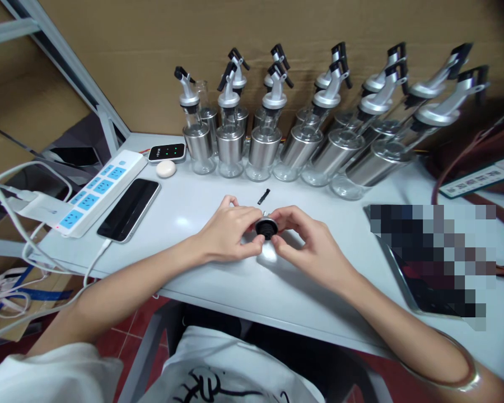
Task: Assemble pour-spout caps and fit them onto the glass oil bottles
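Between my two hands, just above the table's front part, is a bottle pourer stopper (266, 228) with its black ribbed plug turned toward me and a silver rim behind it. My left hand (234, 230) pinches it from the left with thumb and fingers. From the other side, my right hand (303, 238) grips it the same way. The pourer's spout is mostly hidden behind the plug and fingers. A small black lever piece (264, 196) lies on the table beyond my hands.
Two rows of glass and steel bottles (264, 145) with pourers stand at the back. At left are a power strip (101, 193), a phone (129, 210) on a cable, a small device (167, 152) and a round white case (166, 168). A tablet (403, 274) lies at right.
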